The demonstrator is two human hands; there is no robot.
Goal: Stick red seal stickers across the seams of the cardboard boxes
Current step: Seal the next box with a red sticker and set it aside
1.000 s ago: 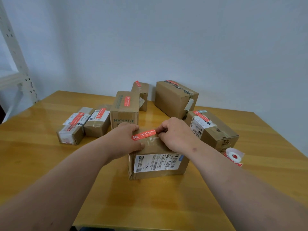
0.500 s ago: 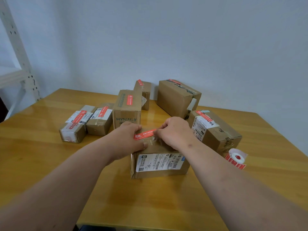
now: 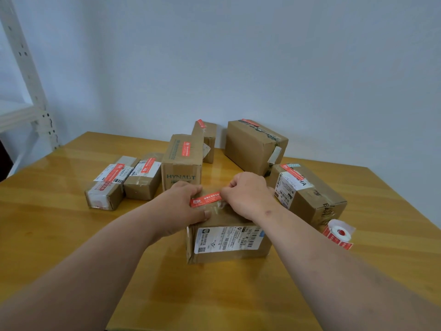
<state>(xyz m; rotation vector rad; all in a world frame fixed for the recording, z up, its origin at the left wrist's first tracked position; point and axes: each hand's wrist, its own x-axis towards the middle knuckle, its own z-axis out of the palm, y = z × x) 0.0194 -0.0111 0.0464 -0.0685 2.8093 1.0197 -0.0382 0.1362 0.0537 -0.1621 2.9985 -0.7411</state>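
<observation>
A cardboard box [image 3: 226,242] with a white shipping label on its near face stands in the middle of the wooden table [image 3: 71,235]. A red seal sticker [image 3: 205,199] lies across the top of it. My left hand [image 3: 183,206] grips the box's left top edge, thumb on top just below the sticker's left end. My right hand [image 3: 248,194] has its fingers curled and pinches the sticker's right end. The seam under my hands is hidden.
Several other boxes carrying red stickers stand behind: two small ones [image 3: 124,180] at left, a tall HYNAUT box [image 3: 182,163], a slim box [image 3: 207,139], a large box [image 3: 253,144], and a labelled box [image 3: 307,194] at right. A sticker roll [image 3: 338,234] lies by the right box.
Both hands stay on the box with the sticker between them. The view has shifted slightly; my right hand's fingers have drawn a little closer over the sticker's right end.
</observation>
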